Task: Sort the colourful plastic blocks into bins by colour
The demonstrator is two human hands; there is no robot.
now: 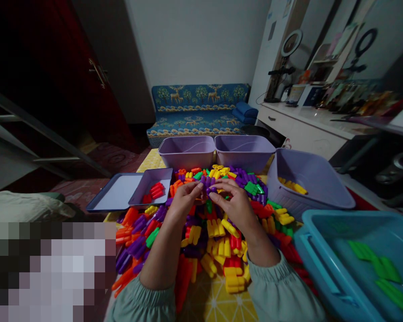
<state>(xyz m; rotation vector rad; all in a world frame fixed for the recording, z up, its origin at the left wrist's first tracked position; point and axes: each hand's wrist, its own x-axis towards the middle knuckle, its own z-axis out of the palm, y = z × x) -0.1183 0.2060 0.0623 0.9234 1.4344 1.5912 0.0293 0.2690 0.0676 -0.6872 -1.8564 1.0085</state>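
Note:
Both my hands meet above a heap of coloured plastic pieces (218,241). My left hand (187,193) pinches one side of a purple plastic piece (208,182) made of joined rounded tubes. On its other side, the fingers of my right hand (233,199) are closed on the same piece. Under and around my hands lie yellow, red, orange, green and purple pieces, many of them joined in rows. A yellow row (216,228) lies just below my right hand.
Two lilac bins (187,154) stand behind the heap. A third lilac bin (309,197) holds yellow pieces. At right a blue tub (325,268) holds green pieces. On the left a small tray (137,197) has red pieces, beside a flat lid (112,192). A patterned sofa (201,107) stands beyond.

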